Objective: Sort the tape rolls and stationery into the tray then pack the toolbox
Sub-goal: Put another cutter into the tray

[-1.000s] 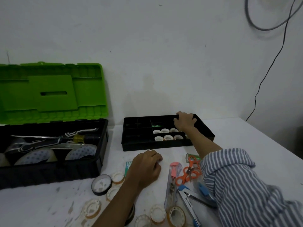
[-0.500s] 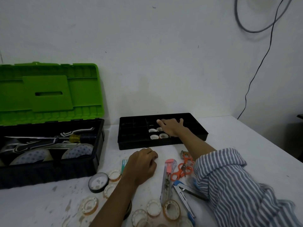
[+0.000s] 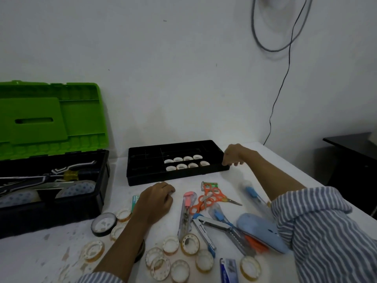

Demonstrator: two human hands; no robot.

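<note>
A plain whitish wall (image 3: 183,78) with a few small dark specks fills the far side, dimly and evenly lit. A dark cable (image 3: 289,58) loops near its upper right, then trails down in a thin line to the far right corner of the white tabletop (image 3: 265,176). The tabletop is stained and scuffed along its near left part, and beyond its right edge stands a piece of dark furniture (image 3: 350,154) with a flat top.

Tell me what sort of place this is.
Probably a plain workroom or home work corner rather than a fitted workshop: a stained white table stands against a bare white wall, a loose cable hangs down that wall, and an open green-lidded toolbox sits on the table.
</note>
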